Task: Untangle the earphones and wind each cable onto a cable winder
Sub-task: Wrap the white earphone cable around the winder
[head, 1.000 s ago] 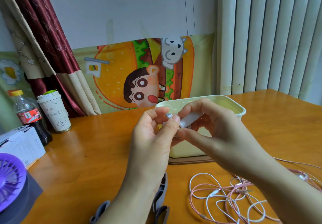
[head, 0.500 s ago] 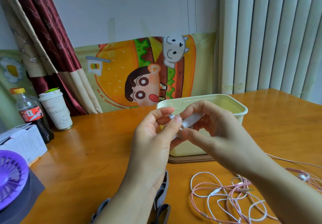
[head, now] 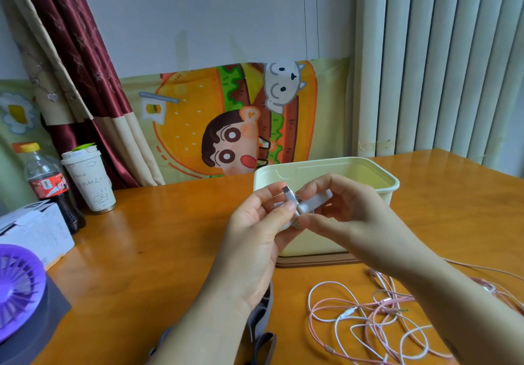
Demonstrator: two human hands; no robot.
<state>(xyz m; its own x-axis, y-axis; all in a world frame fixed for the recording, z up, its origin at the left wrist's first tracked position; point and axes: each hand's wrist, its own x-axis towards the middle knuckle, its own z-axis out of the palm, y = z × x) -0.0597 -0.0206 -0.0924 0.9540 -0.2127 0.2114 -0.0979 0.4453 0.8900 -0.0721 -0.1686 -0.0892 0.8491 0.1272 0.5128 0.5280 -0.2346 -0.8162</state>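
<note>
Pinching the white earphone plug [head: 287, 193] between thumb and forefinger, the left hand [head: 255, 231] holds it right against the small white plastic cable winder [head: 315, 202], and the right hand [head: 348, 217] grips that winder with curled fingers. Below the right wrist, tangled pink and white earphone cables [head: 365, 316] sprawl across the orange wooden table [head: 158, 251]. Just behind both hands sits a cream plastic tub [head: 317, 241].

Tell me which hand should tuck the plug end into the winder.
Probably the left hand: it pinches the plug, while the right hand holds the white winder.
</note>
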